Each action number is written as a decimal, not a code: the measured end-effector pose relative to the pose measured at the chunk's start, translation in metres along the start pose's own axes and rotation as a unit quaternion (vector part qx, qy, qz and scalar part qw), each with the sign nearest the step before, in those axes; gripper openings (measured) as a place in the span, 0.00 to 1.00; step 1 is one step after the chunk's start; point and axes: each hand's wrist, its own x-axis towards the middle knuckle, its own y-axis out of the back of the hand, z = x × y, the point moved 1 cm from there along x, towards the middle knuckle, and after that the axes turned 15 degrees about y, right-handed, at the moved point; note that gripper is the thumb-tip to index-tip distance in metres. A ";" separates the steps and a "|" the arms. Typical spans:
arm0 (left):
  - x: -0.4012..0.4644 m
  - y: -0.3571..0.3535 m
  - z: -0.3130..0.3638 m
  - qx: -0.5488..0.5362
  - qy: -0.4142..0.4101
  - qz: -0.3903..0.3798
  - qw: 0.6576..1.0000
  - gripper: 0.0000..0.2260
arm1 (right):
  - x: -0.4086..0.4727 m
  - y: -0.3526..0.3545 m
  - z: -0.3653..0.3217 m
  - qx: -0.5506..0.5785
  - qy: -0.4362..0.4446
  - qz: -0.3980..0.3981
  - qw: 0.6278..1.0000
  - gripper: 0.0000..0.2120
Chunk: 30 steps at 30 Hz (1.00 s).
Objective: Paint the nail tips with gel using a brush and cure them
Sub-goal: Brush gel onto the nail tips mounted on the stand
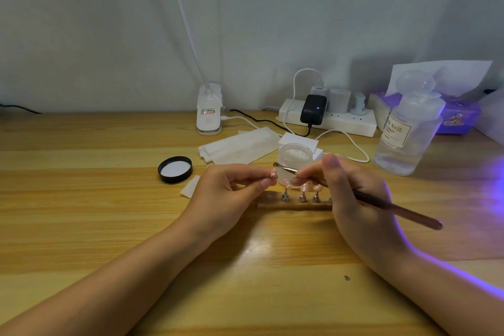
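A black jar lid (175, 169) was seen lying inner side up on the wooden surface (81, 199), left of the hands. A small pink nail tip (273, 173), glossy and pale, was pinched between the thumb and fingertips of the left hand (231, 191), raised just above the surface. Just beside it, the dark bristle end of a brush (395, 209) was pointed toward the tip; whether they touched could not be told. The brush, slim with a metal ferrule and a reddish-brown handle, was gripped pen-fashion by the curled fingers of the right hand (351, 194). Below and between the hands, a wooden holder strip (294, 203) was seen carrying more pink nail tips on small metal stands (302, 196). Behind them stood an open frosted jar (296, 157). Farther right, a clear bottle (409, 131) was placed, with violet light cast along the right edge.
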 end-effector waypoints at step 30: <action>0.000 0.000 0.000 -0.015 0.023 0.001 1.000 0.13 | -0.001 0.000 -0.005 0.009 0.018 -0.044 0.999 0.21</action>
